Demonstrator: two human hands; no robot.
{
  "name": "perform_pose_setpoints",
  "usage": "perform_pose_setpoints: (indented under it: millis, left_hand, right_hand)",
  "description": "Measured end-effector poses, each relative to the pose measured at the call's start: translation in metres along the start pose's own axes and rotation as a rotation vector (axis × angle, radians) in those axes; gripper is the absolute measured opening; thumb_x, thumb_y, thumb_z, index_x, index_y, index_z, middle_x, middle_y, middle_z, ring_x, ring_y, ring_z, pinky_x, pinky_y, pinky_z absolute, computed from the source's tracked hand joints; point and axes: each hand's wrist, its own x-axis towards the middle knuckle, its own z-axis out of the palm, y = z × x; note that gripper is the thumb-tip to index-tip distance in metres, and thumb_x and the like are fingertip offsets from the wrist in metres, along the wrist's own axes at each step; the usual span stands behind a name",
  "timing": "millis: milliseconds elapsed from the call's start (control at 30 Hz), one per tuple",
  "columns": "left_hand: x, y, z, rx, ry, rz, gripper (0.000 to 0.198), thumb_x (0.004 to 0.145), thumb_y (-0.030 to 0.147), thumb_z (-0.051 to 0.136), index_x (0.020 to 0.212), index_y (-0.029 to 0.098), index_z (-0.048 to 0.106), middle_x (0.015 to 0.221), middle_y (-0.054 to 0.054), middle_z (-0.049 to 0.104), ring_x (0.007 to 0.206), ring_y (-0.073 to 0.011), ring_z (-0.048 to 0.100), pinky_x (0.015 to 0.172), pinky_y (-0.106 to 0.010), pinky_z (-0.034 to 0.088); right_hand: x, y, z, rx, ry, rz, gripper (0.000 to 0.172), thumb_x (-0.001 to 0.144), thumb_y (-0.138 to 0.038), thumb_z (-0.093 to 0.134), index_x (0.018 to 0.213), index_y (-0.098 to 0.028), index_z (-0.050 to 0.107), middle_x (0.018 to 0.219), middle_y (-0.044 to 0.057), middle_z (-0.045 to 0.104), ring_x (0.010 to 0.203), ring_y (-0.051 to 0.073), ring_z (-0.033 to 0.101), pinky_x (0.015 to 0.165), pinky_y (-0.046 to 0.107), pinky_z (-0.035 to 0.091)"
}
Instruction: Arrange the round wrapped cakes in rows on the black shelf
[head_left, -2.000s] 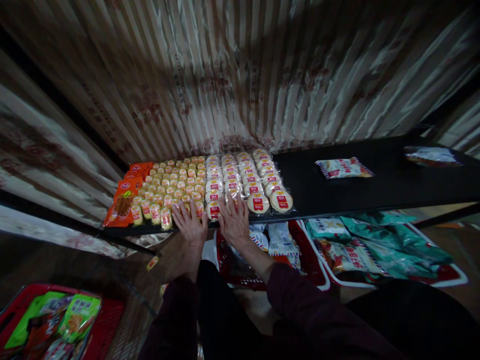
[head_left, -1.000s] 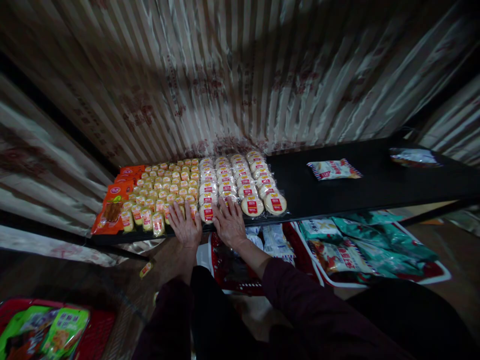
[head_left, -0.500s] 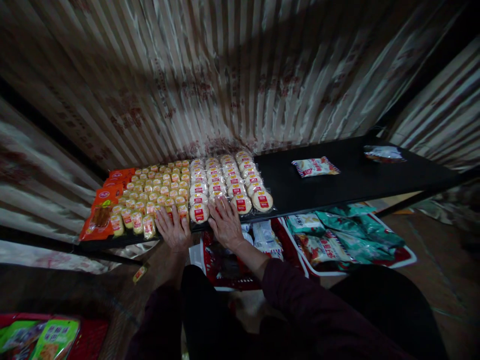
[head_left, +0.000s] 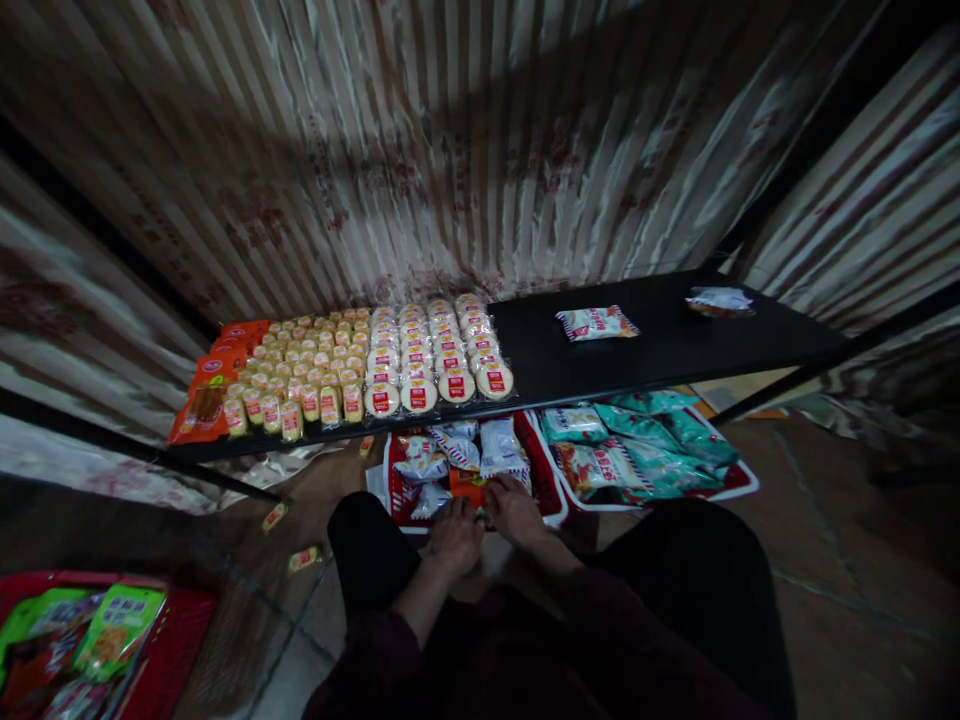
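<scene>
My left hand (head_left: 456, 537) and my right hand (head_left: 516, 512) are close together over the near rim of a red basket (head_left: 553, 519) with a white edge. Their fingers are curled inward, and what lies between the fingertips is too dark and small to make out. Just beyond them in the basket is an orange packet (head_left: 468, 487), with white snack packets (head_left: 501, 447) behind it. On the black shelf (head_left: 525, 372) above stand rows of round wrapped cakes (head_left: 457, 385), small yellow wrapped pieces (head_left: 309, 402) to their left, and orange packets (head_left: 206, 402) at the left end.
Two more packets, a white one (head_left: 597, 323) and another (head_left: 720, 301), lie on the shelf's right half. A second basket (head_left: 739, 487) holds teal packets (head_left: 679, 440). At lower left stands a red basket (head_left: 176, 640). Small wrapped pieces (head_left: 304, 559) lie on the floor.
Both hands have left the front row of cakes and yellow pieces on the shelf and moved down to the basket below. The view has shifted, showing more of the floor.
</scene>
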Motion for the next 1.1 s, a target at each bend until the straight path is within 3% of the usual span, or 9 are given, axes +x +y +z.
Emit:
perform_pose_setpoints:
  millis: [100, 267, 400, 567, 733, 867, 1000, 1100]
  left_hand:
    - [-0.008, 0.001, -0.001, 0.032, -0.080, 0.000, 0.045, 0.089, 0.033, 0.039, 0.127, 0.011, 0.052, 0.129, -0.014, 0.055, 0.118, -0.0256, 0.051, 0.101, -0.040, 0.040]
    - [-0.018, -0.013, -0.013, 0.056, -0.068, -0.003, 0.048, 0.089, 0.040, 0.039, 0.131, 0.018, 0.050, 0.131, -0.010, 0.055, 0.120, -0.0240, 0.050, 0.102, -0.039, 0.039]
    - [-0.020, -0.012, -0.011, 0.067, -0.047, 0.009, 0.049, 0.088, 0.040, 0.042, 0.130, 0.018, 0.051, 0.130, -0.010, 0.056, 0.120, -0.0239, 0.050, 0.102, -0.039, 0.039]
    - [-0.016, -0.016, 0.008, 0.082, 0.077, 0.057, 0.045, 0.085, 0.040, 0.046, 0.123, 0.019, 0.058, 0.120, -0.010, 0.063, 0.111, -0.0242, 0.057, 0.096, -0.039, 0.045]
    - [-0.012, -0.023, 0.034, 0.151, 0.207, 0.095, 0.043, 0.080, 0.041, 0.053, 0.117, 0.020, 0.063, 0.115, -0.010, 0.066, 0.107, -0.0257, 0.060, 0.091, -0.038, 0.051]
    - [-0.009, -0.007, 0.039, 0.138, 0.157, -0.067, 0.044, 0.077, 0.034, 0.053, 0.117, 0.018, 0.063, 0.121, -0.011, 0.063, 0.114, -0.0270, 0.057, 0.096, -0.039, 0.048]
    - [-0.001, 0.027, 0.037, 0.092, 0.101, -0.321, 0.048, 0.077, 0.021, 0.045, 0.121, 0.009, 0.059, 0.128, -0.015, 0.057, 0.124, -0.0292, 0.048, 0.103, -0.044, 0.041]
    - [0.006, 0.052, 0.037, 0.084, 0.128, -0.453, 0.060, 0.070, 0.009, 0.045, 0.130, 0.010, 0.051, 0.138, -0.015, 0.048, 0.133, -0.0329, 0.035, 0.106, -0.051, 0.035]
  right_hand:
    - [-0.002, 0.012, -0.004, 0.004, -0.024, -0.016, 0.033, 0.089, -0.020, 0.039, 0.104, -0.013, 0.068, 0.119, 0.014, 0.062, 0.116, 0.023, 0.053, 0.103, 0.037, 0.038]
    - [-0.003, 0.017, -0.009, 0.055, 0.010, 0.023, 0.031, 0.086, -0.021, 0.045, 0.107, -0.013, 0.067, 0.122, 0.014, 0.060, 0.121, 0.023, 0.048, 0.104, 0.038, 0.036]
    - [-0.008, 0.024, -0.005, 0.079, 0.004, 0.017, 0.030, 0.087, -0.021, 0.043, 0.103, -0.015, 0.068, 0.119, 0.013, 0.062, 0.118, 0.022, 0.051, 0.105, 0.038, 0.035]
    - [-0.009, 0.036, -0.001, 0.129, 0.009, -0.008, 0.030, 0.088, -0.020, 0.041, 0.098, -0.017, 0.069, 0.112, 0.011, 0.065, 0.118, 0.023, 0.051, 0.106, 0.039, 0.035]
    - [-0.006, 0.055, 0.007, 0.184, 0.008, 0.027, 0.034, 0.086, -0.021, 0.042, 0.107, -0.019, 0.068, 0.122, 0.010, 0.062, 0.120, 0.024, 0.051, 0.104, 0.040, 0.039]
    - [0.000, 0.065, 0.005, 0.247, -0.044, 0.047, 0.035, 0.085, -0.021, 0.041, 0.106, -0.019, 0.069, 0.121, 0.012, 0.063, 0.117, 0.025, 0.054, 0.104, 0.042, 0.041]
    - [0.001, 0.072, -0.007, 0.283, -0.127, -0.022, 0.038, 0.086, -0.023, 0.040, 0.112, -0.014, 0.066, 0.125, 0.014, 0.060, 0.120, 0.025, 0.052, 0.106, 0.042, 0.039]
    - [-0.004, 0.081, -0.015, 0.299, -0.163, -0.098, 0.039, 0.085, -0.021, 0.041, 0.115, -0.015, 0.065, 0.126, 0.013, 0.059, 0.121, 0.024, 0.051, 0.105, 0.041, 0.040]
